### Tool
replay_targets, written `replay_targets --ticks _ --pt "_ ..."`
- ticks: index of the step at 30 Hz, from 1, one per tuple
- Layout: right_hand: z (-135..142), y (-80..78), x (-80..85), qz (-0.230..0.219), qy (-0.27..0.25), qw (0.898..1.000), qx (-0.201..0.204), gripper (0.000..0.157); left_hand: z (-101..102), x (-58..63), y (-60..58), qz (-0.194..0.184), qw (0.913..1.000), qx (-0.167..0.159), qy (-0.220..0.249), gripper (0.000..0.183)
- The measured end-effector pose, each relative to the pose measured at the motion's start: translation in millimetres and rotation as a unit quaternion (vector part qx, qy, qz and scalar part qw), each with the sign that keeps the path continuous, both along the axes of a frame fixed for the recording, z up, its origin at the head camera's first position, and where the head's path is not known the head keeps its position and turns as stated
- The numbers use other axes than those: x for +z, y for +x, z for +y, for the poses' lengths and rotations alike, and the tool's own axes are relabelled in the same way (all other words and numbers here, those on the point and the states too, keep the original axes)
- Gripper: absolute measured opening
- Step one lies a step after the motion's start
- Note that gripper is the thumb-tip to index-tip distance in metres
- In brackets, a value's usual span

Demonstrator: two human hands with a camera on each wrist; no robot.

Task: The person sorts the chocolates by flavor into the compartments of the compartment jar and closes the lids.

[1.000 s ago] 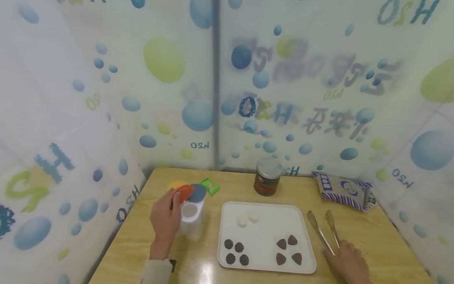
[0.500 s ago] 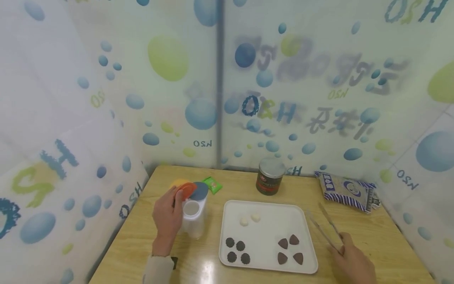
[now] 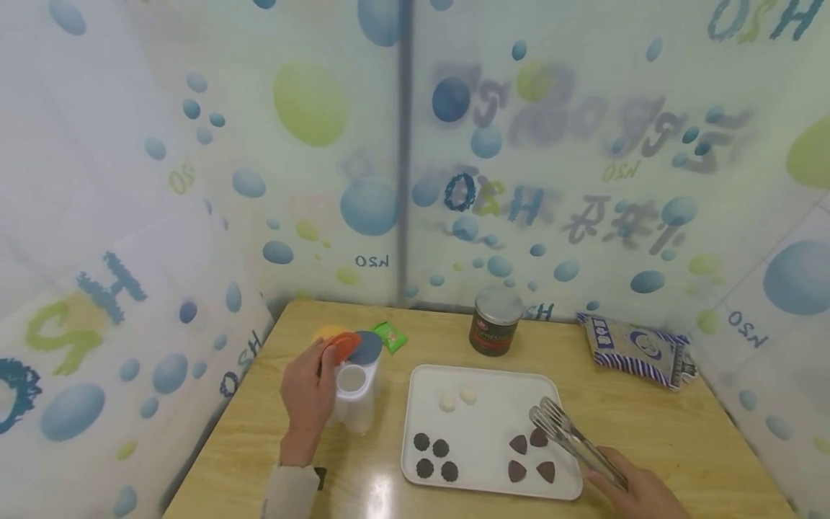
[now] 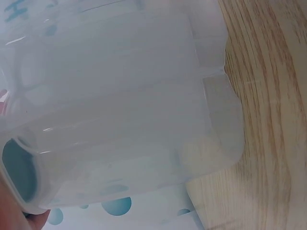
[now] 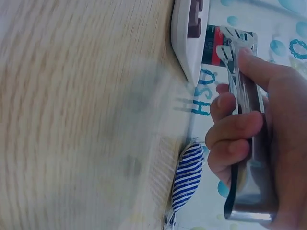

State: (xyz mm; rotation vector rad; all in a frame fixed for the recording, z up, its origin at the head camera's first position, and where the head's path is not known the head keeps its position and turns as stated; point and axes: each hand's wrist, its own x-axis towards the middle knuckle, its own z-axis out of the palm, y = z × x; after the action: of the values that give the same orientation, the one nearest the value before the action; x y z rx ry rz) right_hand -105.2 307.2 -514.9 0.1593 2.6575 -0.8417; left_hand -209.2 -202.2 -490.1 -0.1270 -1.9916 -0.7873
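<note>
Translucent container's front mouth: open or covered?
Open: the head view shows the front mouth uncovered; the left hand holds the orange lid beside it.

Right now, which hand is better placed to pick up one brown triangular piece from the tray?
Probably the right hand: it holds the tongs over the tray, close to the brown pieces. The left hand is busy, pinching an orange lid left of the tray.

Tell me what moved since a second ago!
The tongs moved: they lay spread right of the tray; now the right grip has swung them left, tips over the tray's right side, arms closer together. Staying the same: the left grip holds the orange lid; the brown triangles, black rounds and white pieces stayed put.
</note>
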Motion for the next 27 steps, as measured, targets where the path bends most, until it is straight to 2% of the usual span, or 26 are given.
replay_targets --ticks 3,10,17,21,23,27 --pt "1.3 0.8 0.1 -0.005 -0.011 1.000 0.002 0.064 -0.3 0.5 0.4 -0.002 1.0000 -0.002 0.001 0.020" --pt "-1.7 -0.1 -1.6 -0.052 -0.008 0.999 0.001 0.070 -1.8 0.7 0.2 -0.018 0.9998 -0.003 0.003 0.022" --pt "2.5 1.3 -9.6 -0.043 0.019 0.999 0.020 0.071 -1.8 -1.1 -0.8 -0.012 0.9999 -0.005 0.001 0.021" --pt "7.3 2.6 -12.8 -0.042 0.005 0.998 0.035 0.067 -1.8 -2.7 0.2 -0.017 0.9998 -0.007 0.004 0.021" --pt "8.5 2.2 -13.4 -0.051 -0.011 0.998 0.033 0.068 -1.6 -2.2 1.1 -0.014 0.9998 -0.008 0.007 0.021" --pt "7.9 -0.3 -14.3 -0.069 -0.010 0.997 0.020 0.075 -0.8 0.0 1.4 -0.011 0.9998 -0.016 -0.002 0.018"
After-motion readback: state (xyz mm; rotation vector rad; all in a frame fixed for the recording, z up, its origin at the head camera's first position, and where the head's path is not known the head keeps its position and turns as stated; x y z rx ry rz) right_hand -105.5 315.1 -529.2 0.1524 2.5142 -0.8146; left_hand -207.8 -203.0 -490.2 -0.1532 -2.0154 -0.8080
